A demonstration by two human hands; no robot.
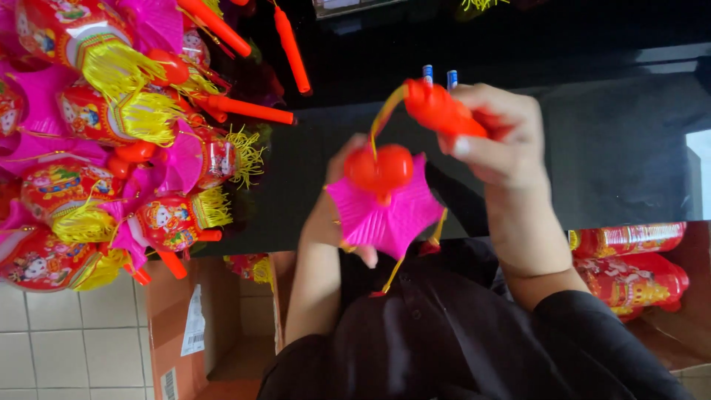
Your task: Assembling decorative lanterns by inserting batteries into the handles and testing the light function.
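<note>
Hands (496, 141) hold pink lantern (385, 211) (cardboard box (189, 326) nearby).

Both bare forearms are reaching up from dark sleeves, the two hands raised close together. The left hand (337, 215) is sitting lower, its fingers curling inward and mostly hidden. The right hand (500, 144) is clenching, knuckles bent, thumb pressing forward.

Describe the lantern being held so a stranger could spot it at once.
Start from the big heap of finished lanterns on the dark table, then look to the middle where two hands meet. The left hand backs a lantern with a pink pleated top and red cap; the right hand grips its orange handle. It alone is held, apart from the heap.
</note>
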